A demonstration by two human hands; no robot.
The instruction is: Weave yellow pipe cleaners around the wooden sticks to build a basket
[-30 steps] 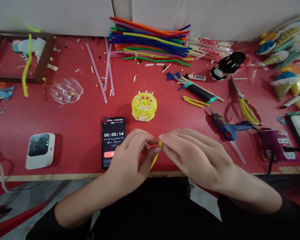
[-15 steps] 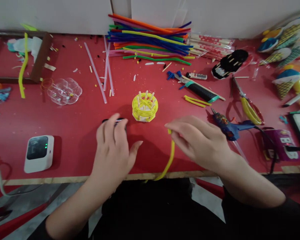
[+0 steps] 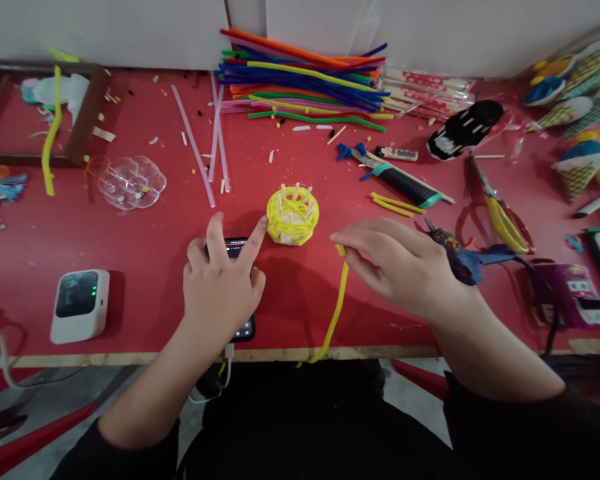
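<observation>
A small round basket [image 3: 293, 223] wound with yellow pipe cleaner, short wooden sticks standing up from it, sits on the red table [image 3: 145, 253]. My left hand [image 3: 225, 273] is open over a phone [image 3: 245, 329], its fingers spread; the index fingertip is at the basket's left side, though I cannot tell whether it touches. To the right of the basket, my right hand [image 3: 397, 263] pinches one end of a yellow pipe cleaner [image 3: 336, 313]. The rest of that pipe cleaner hangs down over the table's front edge.
A pile of coloured pipe cleaners [image 3: 305, 80] lies at the back. A cutter knife [image 3: 405, 181], pliers [image 3: 503, 217], a blue glue gun [image 3: 467, 257] and a purple power socket [image 3: 567, 293] are on the right. At left are a white device [image 3: 80, 307] and a clear flower-shaped tray [image 3: 133, 183].
My left hand has spread its fingers, and its index finger has reached toward the basket, exposing more of the phone. My right hand still pinches the yellow pipe cleaner.
</observation>
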